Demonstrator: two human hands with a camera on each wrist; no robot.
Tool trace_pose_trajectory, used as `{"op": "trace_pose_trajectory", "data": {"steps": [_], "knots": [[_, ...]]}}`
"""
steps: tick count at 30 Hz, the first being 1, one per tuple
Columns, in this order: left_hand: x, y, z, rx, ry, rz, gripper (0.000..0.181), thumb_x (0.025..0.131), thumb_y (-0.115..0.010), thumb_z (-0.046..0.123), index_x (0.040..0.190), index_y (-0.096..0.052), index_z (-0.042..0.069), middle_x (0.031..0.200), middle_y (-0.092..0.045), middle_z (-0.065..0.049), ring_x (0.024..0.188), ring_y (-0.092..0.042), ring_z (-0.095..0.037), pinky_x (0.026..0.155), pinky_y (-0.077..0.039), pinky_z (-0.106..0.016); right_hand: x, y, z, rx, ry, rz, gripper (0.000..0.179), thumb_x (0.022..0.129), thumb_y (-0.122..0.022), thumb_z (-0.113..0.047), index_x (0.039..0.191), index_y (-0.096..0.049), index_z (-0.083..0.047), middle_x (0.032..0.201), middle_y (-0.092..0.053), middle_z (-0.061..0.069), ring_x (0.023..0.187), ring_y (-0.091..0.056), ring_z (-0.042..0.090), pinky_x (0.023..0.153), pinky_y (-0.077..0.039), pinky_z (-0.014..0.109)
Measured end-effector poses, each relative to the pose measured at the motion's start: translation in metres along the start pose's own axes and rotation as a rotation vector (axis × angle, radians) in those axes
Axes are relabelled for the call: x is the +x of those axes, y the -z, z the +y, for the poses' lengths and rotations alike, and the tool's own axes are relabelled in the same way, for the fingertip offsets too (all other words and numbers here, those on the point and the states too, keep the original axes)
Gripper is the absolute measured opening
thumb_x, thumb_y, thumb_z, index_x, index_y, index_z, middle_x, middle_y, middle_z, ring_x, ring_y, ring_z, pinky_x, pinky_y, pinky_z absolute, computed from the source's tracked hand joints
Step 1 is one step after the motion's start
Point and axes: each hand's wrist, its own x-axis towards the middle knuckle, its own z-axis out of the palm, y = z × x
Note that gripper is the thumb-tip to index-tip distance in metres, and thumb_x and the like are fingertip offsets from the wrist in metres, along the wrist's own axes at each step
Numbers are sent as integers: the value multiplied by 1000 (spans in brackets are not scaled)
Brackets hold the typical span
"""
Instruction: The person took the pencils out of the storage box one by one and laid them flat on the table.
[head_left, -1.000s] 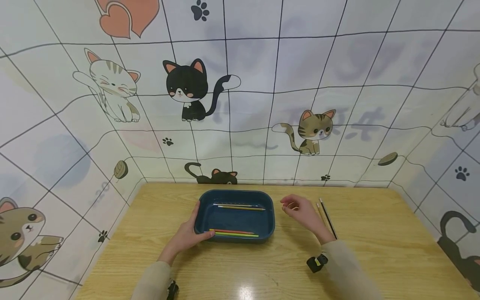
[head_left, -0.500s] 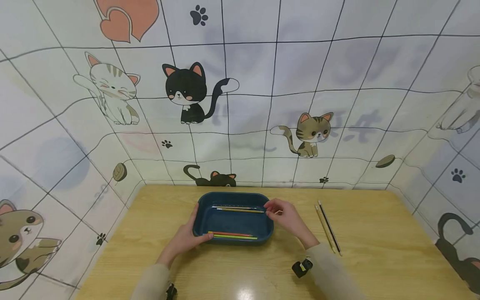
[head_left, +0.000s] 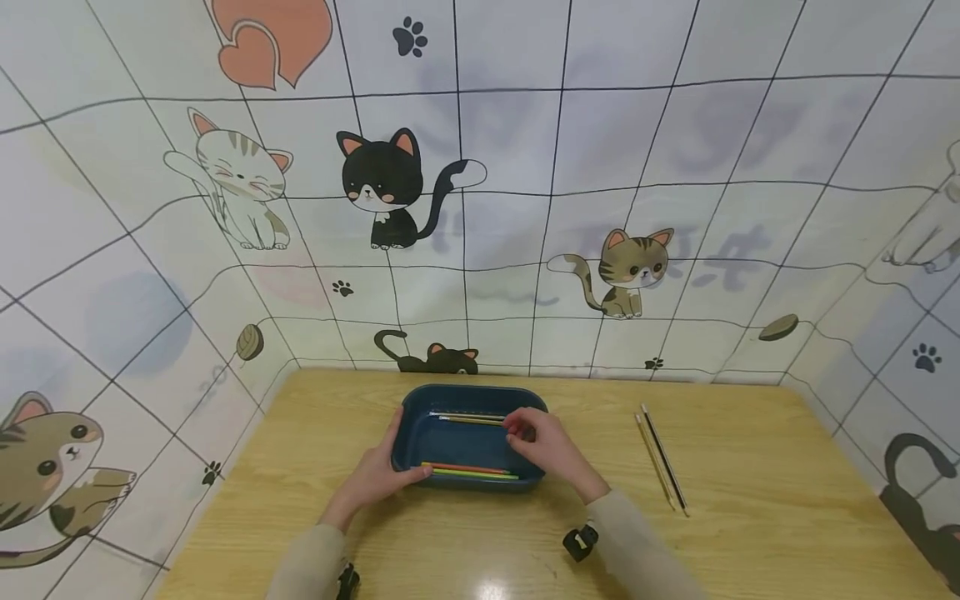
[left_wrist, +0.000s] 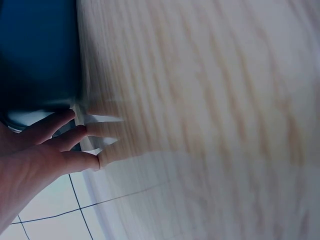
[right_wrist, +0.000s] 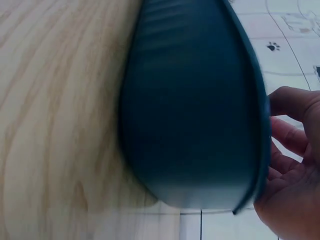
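There were six pencils (head_left: 471,421) in all: two pairs, making four, inside one blue tray (head_left: 465,446), and one more pair, two, on one table (head_left: 757,467). Two hands were present, one left hand (head_left: 375,477) and one right hand (head_left: 546,443), with two sleeves (head_left: 309,562) and two black devices (head_left: 581,543). On the wall were drawn seven cats (head_left: 384,187), counting those cut by the edge, five paw prints (head_left: 654,363), two hearts (head_left: 247,62) and two round olive shapes (head_left: 250,342).
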Motion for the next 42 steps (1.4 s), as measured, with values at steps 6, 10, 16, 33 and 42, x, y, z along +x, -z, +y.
{"op": "trace_pose_trajectory", "data": {"steps": [6,10,16,33,42], "knots": [[-1,1,-1,-3,-15,0,113,77,-81,39,156,-6,10,130,-44,-42,107,-56,-40,92,-41,-56,6,-12,-4,-21,15,-45,14,89,-66,-4,102,-66,1,90,-62,3,78,-57,13,67,-49,28],[-1,1,2,-12,-21,-5,112,78,-80,39,156,-6,9,129,-44,-42,106,-57,-38,92,-41,-55,10,-18,-5,-24,37,-70,14,89,-65,-2,102,-65,2,91,-63,3,79,-58,13,67,-49,28],[0,1,3,-9,-5,-3,112,78,-80,41,156,-7,10,132,-43,-41,112,-54,-42,94,-39,-56,17,-27,-9,-5,23,-153,13,91,-63,-1,103,-65,2,94,-64,6,80,-59,13,70,-49,29],[0,-1,0,-5,-6,3,112,77,-80,41,156,-7,11,132,-44,-41,111,-53,-43,94,-39,-57,33,-54,-7,-63,-66,-379,19,84,-72,-2,102,-67,0,94,-64,5,76,-58,11,70,-48,27],[0,0,-1,-5,1,4,112,77,-80,43,156,-7,12,128,-47,-40,105,-56,-37,92,-41,-54,38,-61,-4,-107,-96,-427,17,83,-73,-1,100,-68,-2,87,-66,4,76,-59,10,71,-48,26]]}}
